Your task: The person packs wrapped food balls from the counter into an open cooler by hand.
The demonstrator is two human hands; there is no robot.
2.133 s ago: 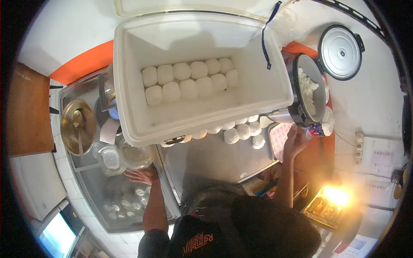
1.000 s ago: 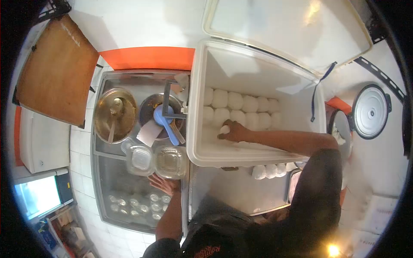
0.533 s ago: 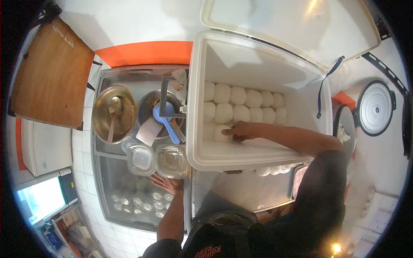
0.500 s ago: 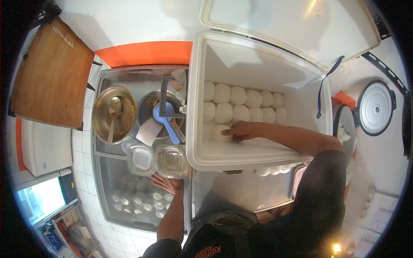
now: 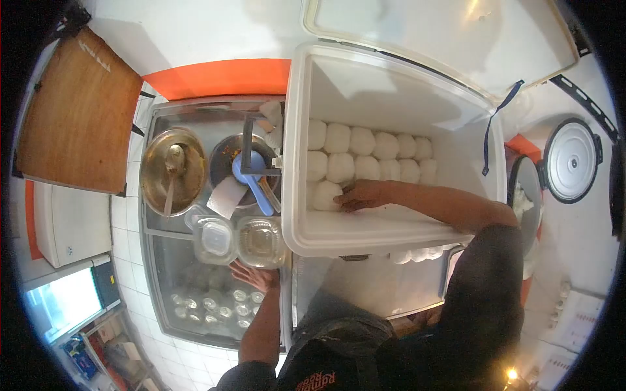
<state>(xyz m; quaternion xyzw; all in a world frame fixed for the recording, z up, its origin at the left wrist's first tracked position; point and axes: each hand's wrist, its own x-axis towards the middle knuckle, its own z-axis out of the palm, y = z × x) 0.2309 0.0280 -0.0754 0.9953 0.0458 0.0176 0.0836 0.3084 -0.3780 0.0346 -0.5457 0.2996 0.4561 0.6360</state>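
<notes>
The right hand (image 5: 360,195) reaches inside the box (image 5: 297,150), fingers partly curled against the side of a white ball (image 5: 326,197); whether it grips or merely steadies the ball, I cannot tell. That ball sits near the box's left wall, in front of two close rows (image 5: 363,141) of others, probably packed snugly to save room. Left of the box, the left hand (image 5: 256,276) lies spread and empty on the glass counter (image 5: 163,260), seemingly bracing the lean, just beside clear tubs (image 5: 215,240). Behind the box its lid (image 5: 424,36) stands raised, leaving the opening free for the arm. More balls (image 5: 418,254) lie in front of the box; a pot (image 5: 533,182) stands to its right.
</notes>
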